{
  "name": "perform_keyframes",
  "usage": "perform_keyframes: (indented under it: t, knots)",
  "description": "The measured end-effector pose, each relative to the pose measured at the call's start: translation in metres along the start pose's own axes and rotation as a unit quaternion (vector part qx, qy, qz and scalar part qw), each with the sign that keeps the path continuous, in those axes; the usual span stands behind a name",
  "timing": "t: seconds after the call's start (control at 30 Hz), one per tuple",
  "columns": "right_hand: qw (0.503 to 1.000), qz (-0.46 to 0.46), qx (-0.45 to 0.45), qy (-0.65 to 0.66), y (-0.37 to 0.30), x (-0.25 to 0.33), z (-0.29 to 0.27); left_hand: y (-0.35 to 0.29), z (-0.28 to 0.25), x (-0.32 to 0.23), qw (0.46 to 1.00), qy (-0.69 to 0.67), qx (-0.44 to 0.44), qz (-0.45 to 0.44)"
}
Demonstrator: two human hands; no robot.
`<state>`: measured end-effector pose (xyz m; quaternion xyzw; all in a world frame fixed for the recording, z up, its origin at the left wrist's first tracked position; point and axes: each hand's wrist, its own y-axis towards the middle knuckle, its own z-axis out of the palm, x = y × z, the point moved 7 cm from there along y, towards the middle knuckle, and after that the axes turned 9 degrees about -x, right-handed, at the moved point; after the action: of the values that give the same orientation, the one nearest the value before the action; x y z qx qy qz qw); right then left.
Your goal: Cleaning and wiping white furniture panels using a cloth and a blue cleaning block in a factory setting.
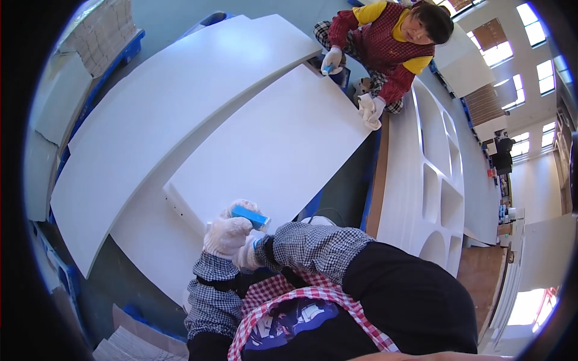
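Observation:
My left hand (pixel 226 236), in a white knitted glove, is closed around a small blue block (pixel 251 218) with a pale edge. The block points to the right, above the near end of a white panel (pixel 271 138). White knit behind the block could be glove or cloth; I cannot tell which. My right hand (pixel 245 256), also gloved, is close against the left, its fingers mostly hidden. Across the panel a co-worker crouches, one gloved hand (pixel 331 59) on a similar blue block (pixel 327 70), the other (pixel 373 108) with a white cloth at the panel's corner.
A larger curved white panel (pixel 162 96) lies to the left, overlapping another beneath. On the right stands a white shelf unit (pixel 424 174) with rounded compartments. Stacked boards (pixel 99 39) rest on blue supports at the far left. More boards (pixel 141 340) are at the lower left.

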<state>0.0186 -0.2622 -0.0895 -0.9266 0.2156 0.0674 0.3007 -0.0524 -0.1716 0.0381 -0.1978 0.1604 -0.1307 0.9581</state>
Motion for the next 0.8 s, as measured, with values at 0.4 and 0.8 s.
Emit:
perform_keyframes:
  t: [0.4, 0.8]
  knots:
    - [0.830, 0.389, -0.335, 0.219, -0.077, -0.055, -0.088, -0.003, -0.003, -0.008, 0.997, 0.070, -0.011, 0.026]
    - [0.851, 0.460, -0.251, 0.031, -0.073, -0.055, -0.090, -0.004, 0.001, -0.011, 0.994, 0.096, -0.006, 0.043]
